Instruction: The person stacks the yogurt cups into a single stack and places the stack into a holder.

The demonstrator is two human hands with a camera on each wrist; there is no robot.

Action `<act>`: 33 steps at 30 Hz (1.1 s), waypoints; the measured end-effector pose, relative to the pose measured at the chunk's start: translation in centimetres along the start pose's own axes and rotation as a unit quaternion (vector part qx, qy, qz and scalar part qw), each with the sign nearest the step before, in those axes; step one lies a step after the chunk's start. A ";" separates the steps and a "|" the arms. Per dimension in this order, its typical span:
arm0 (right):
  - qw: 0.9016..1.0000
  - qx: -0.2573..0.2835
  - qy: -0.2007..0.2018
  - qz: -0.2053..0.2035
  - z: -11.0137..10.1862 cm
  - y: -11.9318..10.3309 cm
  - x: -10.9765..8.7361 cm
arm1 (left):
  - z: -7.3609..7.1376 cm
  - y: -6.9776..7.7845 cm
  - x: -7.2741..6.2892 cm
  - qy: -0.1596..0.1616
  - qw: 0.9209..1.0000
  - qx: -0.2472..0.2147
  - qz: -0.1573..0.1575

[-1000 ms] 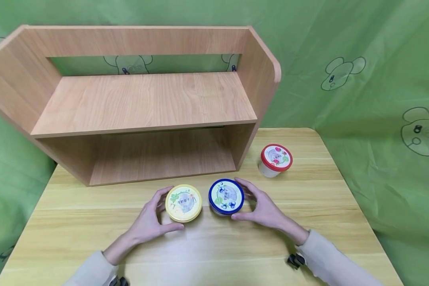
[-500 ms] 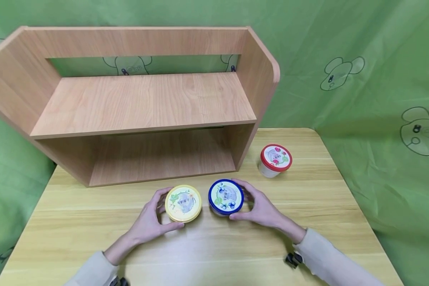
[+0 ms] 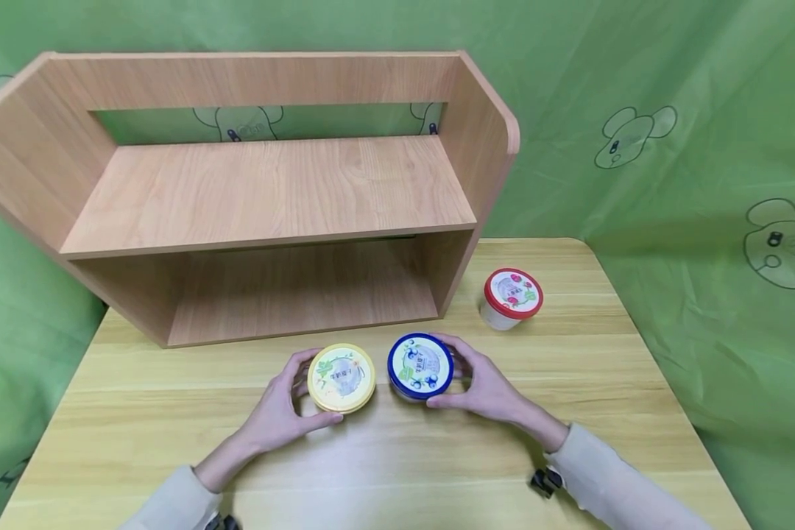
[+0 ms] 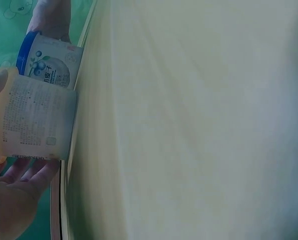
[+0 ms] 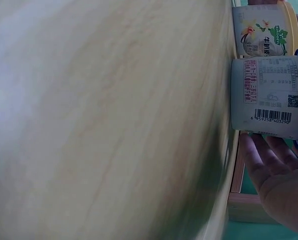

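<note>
A yellow-lidded cup [image 3: 341, 377] is gripped by the left hand [image 3: 280, 414], whose fingers are curled round its far side while its near side is pressed by the thumb. A blue-lidded cup [image 3: 420, 366] is held in the same way by the right hand [image 3: 486, 386], with the thumb set against the near side and the fingers bent round the back. Both cups are kept upright between the two hands, just beside each other, with a narrow gap left between the lids. In the left wrist view, small print is seen on the wall of the yellow-lidded cup; in the right wrist view, a barcode [image 5: 272, 116] is shown on the blue-lidded cup. Blueberries are pictured on the blue lid.

Beyond the right hand and slightly to its right, a red-lidded cup [image 3: 512, 294] is placed upright on the wooden table [image 3: 384, 471], apart from the fingers. A two-level wooden shelf unit [image 3: 271, 195] is stood beyond both hands, mostly ahead of the left one. Behind it and at either side, green cloth [image 3: 556, 81] printed with cartoon animal heads is hung. The wrists are covered by pale sleeves [image 3: 606, 471].
</note>
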State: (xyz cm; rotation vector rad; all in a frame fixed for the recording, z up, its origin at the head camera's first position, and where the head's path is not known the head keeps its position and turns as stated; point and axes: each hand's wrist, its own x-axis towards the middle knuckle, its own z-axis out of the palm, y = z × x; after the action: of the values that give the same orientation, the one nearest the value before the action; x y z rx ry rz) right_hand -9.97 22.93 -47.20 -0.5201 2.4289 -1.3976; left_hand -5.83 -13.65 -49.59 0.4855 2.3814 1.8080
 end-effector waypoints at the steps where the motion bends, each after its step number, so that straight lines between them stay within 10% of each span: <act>1: 1.000 -0.001 0.000 0.001 0.0 0.0 0.0 | 0.0 0.0 0.0 0.000 1.000 -0.001 0.000; 33: 0.999 -0.020 0.031 -0.015 -1.5 -1.8 -0.6 | 0.0 0.0 0.0 -0.003 1.000 0.008 0.000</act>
State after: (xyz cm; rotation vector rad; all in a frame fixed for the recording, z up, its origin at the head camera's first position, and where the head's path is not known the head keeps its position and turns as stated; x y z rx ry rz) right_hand -9.78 23.49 -44.90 -0.5326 2.5128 -1.3996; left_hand -5.83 -13.67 -49.60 0.4919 2.3935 1.7871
